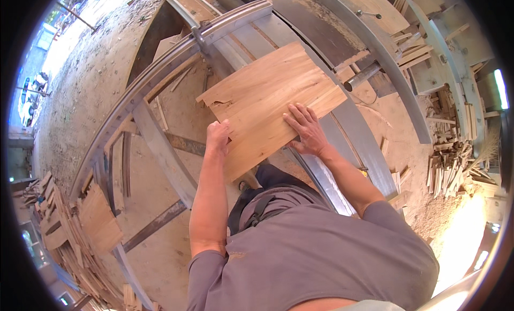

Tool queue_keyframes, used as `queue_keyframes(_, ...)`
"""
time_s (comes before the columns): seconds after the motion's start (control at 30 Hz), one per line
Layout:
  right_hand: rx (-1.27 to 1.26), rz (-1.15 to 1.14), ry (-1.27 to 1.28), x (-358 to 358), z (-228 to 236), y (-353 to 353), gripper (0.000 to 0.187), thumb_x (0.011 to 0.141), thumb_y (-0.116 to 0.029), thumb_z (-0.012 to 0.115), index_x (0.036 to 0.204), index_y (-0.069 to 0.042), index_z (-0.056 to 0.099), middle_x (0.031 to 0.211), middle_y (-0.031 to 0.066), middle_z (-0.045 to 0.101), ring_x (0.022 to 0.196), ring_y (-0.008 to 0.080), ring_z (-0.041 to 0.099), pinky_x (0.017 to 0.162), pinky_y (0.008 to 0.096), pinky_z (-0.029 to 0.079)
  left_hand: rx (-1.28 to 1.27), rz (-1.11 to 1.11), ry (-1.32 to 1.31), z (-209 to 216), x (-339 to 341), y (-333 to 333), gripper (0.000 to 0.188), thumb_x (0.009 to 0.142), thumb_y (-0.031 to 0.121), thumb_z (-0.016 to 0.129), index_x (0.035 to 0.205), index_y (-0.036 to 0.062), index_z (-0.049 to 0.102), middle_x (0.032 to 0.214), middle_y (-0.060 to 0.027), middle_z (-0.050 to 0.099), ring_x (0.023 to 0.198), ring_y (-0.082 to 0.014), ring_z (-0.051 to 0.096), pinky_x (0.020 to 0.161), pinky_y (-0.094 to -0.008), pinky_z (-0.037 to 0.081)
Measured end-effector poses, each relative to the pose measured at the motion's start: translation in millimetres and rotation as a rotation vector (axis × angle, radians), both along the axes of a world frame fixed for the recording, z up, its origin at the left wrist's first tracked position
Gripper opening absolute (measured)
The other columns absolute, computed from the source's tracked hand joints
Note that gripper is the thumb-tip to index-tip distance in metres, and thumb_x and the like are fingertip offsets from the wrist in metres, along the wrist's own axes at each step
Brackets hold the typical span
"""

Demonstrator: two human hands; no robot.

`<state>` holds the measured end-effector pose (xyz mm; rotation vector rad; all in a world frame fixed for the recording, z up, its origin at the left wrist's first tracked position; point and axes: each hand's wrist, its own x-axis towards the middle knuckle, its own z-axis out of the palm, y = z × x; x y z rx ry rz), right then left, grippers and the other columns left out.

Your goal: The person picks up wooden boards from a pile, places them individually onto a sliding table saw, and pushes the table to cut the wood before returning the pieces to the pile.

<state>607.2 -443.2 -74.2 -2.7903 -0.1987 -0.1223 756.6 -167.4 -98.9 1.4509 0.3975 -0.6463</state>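
A light wooden panel (262,113) lies tilted across the metal saw table (342,129), its left part sticking out past the table. There is a small dark split near its left end. My left hand (218,137) is closed around the panel's left edge, fingers curled. On the near right edge rests my right hand (308,128), its fingers over the top face and its thumb against the edge. The panel hides whatever lies beneath it.
A curved-looking metal rail (155,70) runs along the left, with a frame beam (163,150) under it. A metal fence bar (385,65) and a round tube (363,75) stand right. Wood offcuts (447,169) pile up at right, and more boards (67,236) at left.
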Motion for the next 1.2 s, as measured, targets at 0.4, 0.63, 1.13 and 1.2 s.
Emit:
queue_keyframes(0.4,0.133,0.105,0.035,121.9,-18.7,-61.5,0.088,0.068,-0.044,0.084,0.144,-0.015,0.053,0.161,0.0116,0.034,0.152,0.0330,0.022,0.124,0.0506,0.013,0.803,0.167,-0.720,25.6,207.9,-89.4,0.068,0.092,0.035,0.068,0.136,-0.0143,0.049,0.127,-0.0311,0.061,0.118,-0.0388,0.061,0.101,-0.0405,0.047)
queue_keyframes(0.63,0.213,0.072,0.006,164.6,-29.3,-76.3,0.085,0.066,-0.038,0.086,0.141,-0.012,0.055,0.159,0.0146,0.036,0.151,0.0353,0.023,0.124,0.0514,0.014,1.199,0.059,-0.662,6.9,296.3,-82.4,0.041,0.090,0.031,0.063,0.088,-0.0100,0.067,0.089,-0.0260,0.071,0.089,-0.0430,0.069,0.084,-0.0503,0.051)
queue_keyframes(1.13,0.107,0.110,-0.034,213.6,-23.3,-81.2,0.073,0.085,-0.045,0.069,0.145,-0.007,0.051,0.157,0.0190,0.038,0.149,0.0380,0.026,0.122,0.0512,0.019,0.402,0.108,-0.703,20.1,222.9,-62.3,0.024,0.090,0.015,0.062,0.100,-0.0062,0.066,0.088,-0.0050,0.069,0.083,-0.0146,0.063,0.076,-0.0308,0.051)
queue_keyframes(1.2,0.101,0.083,-0.059,225.8,-38.5,-83.0,0.069,0.089,-0.043,0.066,0.144,-0.006,0.051,0.155,0.0189,0.041,0.148,0.0357,0.030,0.121,0.0485,0.021,0.505,0.279,-0.661,-23.1,203.6,-38.7,0.025,0.090,0.013,0.061,0.104,-0.0068,0.066,0.089,-0.0031,0.068,0.082,-0.0146,0.061,0.075,-0.0316,0.051)
